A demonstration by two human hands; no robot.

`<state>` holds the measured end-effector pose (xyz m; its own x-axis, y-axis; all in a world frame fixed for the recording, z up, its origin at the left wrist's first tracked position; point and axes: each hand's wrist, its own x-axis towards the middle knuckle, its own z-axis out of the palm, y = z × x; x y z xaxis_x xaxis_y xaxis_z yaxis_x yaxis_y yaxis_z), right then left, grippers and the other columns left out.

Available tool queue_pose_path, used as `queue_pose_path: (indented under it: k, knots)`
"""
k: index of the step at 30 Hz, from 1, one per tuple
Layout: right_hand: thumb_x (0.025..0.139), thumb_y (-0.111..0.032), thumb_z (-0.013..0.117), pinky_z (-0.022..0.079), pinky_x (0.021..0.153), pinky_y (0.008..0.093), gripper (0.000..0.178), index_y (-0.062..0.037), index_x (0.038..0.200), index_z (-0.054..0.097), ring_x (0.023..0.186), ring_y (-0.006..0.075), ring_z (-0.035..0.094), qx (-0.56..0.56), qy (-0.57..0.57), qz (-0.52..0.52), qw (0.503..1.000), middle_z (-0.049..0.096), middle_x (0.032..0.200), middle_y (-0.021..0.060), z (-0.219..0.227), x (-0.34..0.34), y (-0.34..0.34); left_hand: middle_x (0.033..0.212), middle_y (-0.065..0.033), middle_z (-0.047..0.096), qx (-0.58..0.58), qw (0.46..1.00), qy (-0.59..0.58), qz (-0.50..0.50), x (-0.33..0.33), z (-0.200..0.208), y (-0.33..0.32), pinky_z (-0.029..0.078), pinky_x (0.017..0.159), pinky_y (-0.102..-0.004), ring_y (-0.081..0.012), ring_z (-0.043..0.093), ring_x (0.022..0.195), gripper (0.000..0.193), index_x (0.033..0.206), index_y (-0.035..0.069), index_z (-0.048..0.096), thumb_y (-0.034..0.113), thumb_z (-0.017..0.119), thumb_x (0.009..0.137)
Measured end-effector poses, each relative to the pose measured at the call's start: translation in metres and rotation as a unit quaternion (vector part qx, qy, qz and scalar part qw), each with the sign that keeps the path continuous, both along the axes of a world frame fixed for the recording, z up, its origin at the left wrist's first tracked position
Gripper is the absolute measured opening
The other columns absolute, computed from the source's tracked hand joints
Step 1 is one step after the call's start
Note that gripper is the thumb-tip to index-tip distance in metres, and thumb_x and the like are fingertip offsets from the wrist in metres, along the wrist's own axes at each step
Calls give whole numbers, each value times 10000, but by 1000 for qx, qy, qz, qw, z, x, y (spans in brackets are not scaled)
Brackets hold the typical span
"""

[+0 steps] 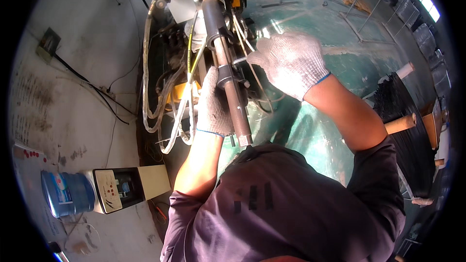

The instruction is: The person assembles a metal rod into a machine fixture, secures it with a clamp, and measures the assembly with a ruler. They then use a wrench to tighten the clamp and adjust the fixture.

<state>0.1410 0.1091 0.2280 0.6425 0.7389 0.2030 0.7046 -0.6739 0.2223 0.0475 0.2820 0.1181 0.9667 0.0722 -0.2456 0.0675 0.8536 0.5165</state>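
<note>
Running down the upper middle of the frame, the long metal rod point(237, 111) looks heavy, hard and stiff, and not easy to break. It may be slippery if oily. The smooth part below the dark collar point(224, 73) looks good to hold; the ridges near the lower end could feel rough. The left hand point(212, 109), in a pale glove, is by the rod's left side, partly hidden, so I cannot tell how tight it is. The right hand point(291, 63) seems to pinch a small metal pin point(240, 60). At lower left, a blue water bottle point(77, 196) has a label too small to read. I see no clear writing on the rod.
</note>
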Motion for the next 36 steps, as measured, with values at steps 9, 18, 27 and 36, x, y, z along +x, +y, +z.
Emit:
queue_pose_path:
  k: [9, 18, 27, 36]
  knots:
    - [1086, -438, 592, 632, 819, 523, 388, -158, 1094, 861, 986, 374, 801, 85, 37, -93, 991, 824, 1022, 159, 7, -25, 11, 1056, -83, 703, -12, 999, -30, 20, 8, -6, -2, 614, 830, -374, -247, 705, 934, 469, 1288, 97, 655, 532, 568, 1138]
    - [1055, -421, 626, 619, 823, 520, 353, -161, 1050, 865, 956, 354, 803, 142, 36, -135, 980, 828, 1007, 144, -8, -42, 15, 1025, -77, 711, 1, 1000, -14, 13, 9, -17, 7, 608, 789, -383, -236, 705, 913, 442, 1240, 110, 664, 531, 602, 1123]
    - [911, -340, 811, 516, 592, 445, 223, -169, 797, 723, 653, 284, 670, 224, -171, 108, 953, 655, 704, 64, -31, -6, -15, 1043, -88, 716, -11, 1000, -4, 3, 14, -25, 15, 600, 847, -399, -242, 701, 952, 378, 1255, 97, 654, 452, 597, 1141]
    - [845, -376, 843, 517, 585, 446, 252, -185, 746, 713, 619, 281, 665, 236, -153, 147, 948, 603, 613, 36, -31, 6, -10, 1081, -126, 709, -15, 999, -33, -40, 2, -23, 20, 601, 853, -422, -275, 703, 948, 484, 1309, 67, 632, 516, 594, 1133]
